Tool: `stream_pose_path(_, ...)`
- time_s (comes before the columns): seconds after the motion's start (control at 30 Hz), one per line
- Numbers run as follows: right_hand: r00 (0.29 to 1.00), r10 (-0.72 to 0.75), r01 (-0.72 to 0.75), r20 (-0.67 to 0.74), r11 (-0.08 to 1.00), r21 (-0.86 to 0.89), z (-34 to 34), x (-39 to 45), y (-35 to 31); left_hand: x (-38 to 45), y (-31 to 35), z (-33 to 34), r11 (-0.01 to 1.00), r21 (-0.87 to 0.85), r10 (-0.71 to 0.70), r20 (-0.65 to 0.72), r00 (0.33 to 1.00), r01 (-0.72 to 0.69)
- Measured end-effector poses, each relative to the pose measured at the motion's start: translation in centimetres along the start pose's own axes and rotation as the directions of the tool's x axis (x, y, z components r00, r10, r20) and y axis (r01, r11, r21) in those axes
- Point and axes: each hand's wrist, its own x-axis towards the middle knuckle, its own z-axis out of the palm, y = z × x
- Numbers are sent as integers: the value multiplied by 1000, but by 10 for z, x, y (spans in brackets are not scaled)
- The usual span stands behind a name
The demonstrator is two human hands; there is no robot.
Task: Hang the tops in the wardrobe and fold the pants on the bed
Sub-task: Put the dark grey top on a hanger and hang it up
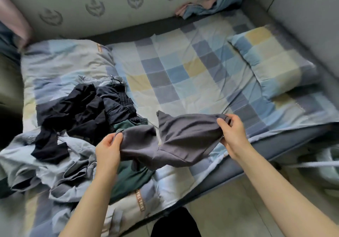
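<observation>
A dark grey garment [176,135] hangs spread between my two hands just above the checkered bed sheet [183,71]. My left hand [108,148] grips its left end. My right hand [233,132] pinches its right edge between thumb and fingers. To the left lies a heap of clothes: black pieces [80,106], a dark green garment [128,174] partly under the grey one, and light grey-blue fabric [55,165]. Whether the grey garment is a top or pants cannot be told from its shape.
A checkered pillow [275,60] lies at the right of the bed, a folded duvet [64,62] at the far left. Pink and blue fabric [207,1] sits against the padded headboard wall [110,3]. The bed edge [238,165] and tiled floor [229,209] are below right.
</observation>
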Motion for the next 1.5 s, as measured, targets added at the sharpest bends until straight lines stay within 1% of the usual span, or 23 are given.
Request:
stream_pose_path(0.1,998,-64,61,27,993,100,-16,-53,-38,-19,40,-19,994,-105,45,93,995,-36)
stream_pose_path(0.23,983,-152,127,103,968,218,-33,-117,-80,-38,86,-31,986,-145,108,218,970,-77)
stream_pose_path(0.37,963,-208,149,171,940,308,-45,-156,-117,-51,118,-29,997,-75,63,468,881,-32)
stream_pose_path(0.43,964,-220,160,147,928,337,-51,-167,-131,-56,131,-24,993,-94,115,511,852,-78)
stream_pose_path(0.53,975,-218,192,36,917,351,-68,-175,-145,-67,161,-13,979,-155,197,524,828,-135)
stream_pose_path(0.67,988,-145,152,-55,974,168,-85,-175,-144,-89,199,2,952,-126,301,558,773,-280)
stream_pose_path(0.77,999,7,-5,33,998,-70,-87,-178,-135,-113,223,18,906,-102,374,649,663,-411)
stream_pose_path(0.8,993,89,-71,74,974,-216,-87,-180,-133,-123,231,24,878,-95,402,679,614,-470)
stream_pose_path(0.87,971,216,-132,103,844,-519,-86,-184,-137,-146,244,36,779,-81,470,732,493,-621)
stream_pose_path(0.9,970,219,-124,101,813,-569,-85,-186,-142,-158,248,41,707,-84,510,749,424,-702)
stream_pose_path(0.93,974,199,-114,108,843,-525,-85,-187,-149,-173,251,47,622,-105,554,759,342,-776)
stream_pose_path(1.0,959,207,-158,193,958,-241,-83,-188,-160,-198,250,56,467,-164,587,793,166,-869)
stream_pose_path(1.03,949,212,-185,234,974,-129,-82,-192,-165,-209,246,60,421,-190,565,820,93,-887)
stream_pose_path(1.1,957,200,-197,209,980,-35,-80,-202,-167,-226,235,64,407,-191,482,875,32,-893)
stream_pose_path(1.13,973,179,-183,147,983,13,-80,-205,-165,-230,227,64,422,-170,444,895,39,-890)
stream_pose_path(1.2,988,150,-156,46,974,165,-87,-212,-158,-234,210,63,542,-126,421,897,139,-831)
stream_pose_path(1.23,990,137,-142,37,963,229,-88,-216,-157,-234,204,60,644,-105,428,871,243,-758)
stream_pose_path(1.3,996,94,-92,7,950,297,-97,-228,-156,-227,193,66,830,-71,400,767,501,-553)
stream_pose_path(1.33,998,56,-49,-14,949,311,-100,-234,-157,-221,187,72,888,-13,327,720,613,-459)
stream_pose_path(1.37,1000,11,-2,-25,945,327,-102,-241,-159,-216,182,78,924,78,212,709,672,-374)
stream_pose_path(1.4,999,-35,45,-34,939,341,-106,-251,-160,-215,176,85,932,188,77,732,677,-309)
stream_pose_path(1.43,997,-78,84,-29,933,350,-108,-259,-163,-216,170,90,921,283,-50,764,643,-266)
stream_pose_path(1.5,990,-138,141,-34,921,364,-118,-278,-165,-228,160,103,901,386,-233,814,532,-196)
